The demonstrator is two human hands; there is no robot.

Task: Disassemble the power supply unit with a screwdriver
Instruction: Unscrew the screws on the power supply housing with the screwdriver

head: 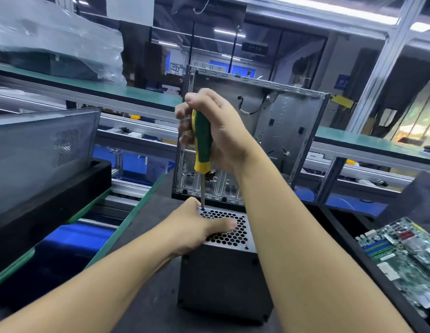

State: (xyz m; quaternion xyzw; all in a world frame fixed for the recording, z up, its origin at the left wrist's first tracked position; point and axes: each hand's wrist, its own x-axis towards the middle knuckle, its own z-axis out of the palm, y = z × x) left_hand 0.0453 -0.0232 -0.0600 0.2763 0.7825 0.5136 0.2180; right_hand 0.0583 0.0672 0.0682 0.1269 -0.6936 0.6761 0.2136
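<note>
A grey power supply unit (221, 282) stands on end on the dark work mat, its honeycomb fan grille facing up. My left hand (197, 227) grips its top left edge, thumb lying across the grille. My right hand (216, 131) holds a green and yellow screwdriver (202, 143) upright by its handle. The metal tip sits in the grille's far left corner, just beside my left hand's knuckles.
An empty computer case (269, 131) stands open right behind the unit. A grey side panel (41, 150) leans at the left on a black tray. A tray with green circuit boards (406, 255) lies at the right. Conveyor rails run behind the bench.
</note>
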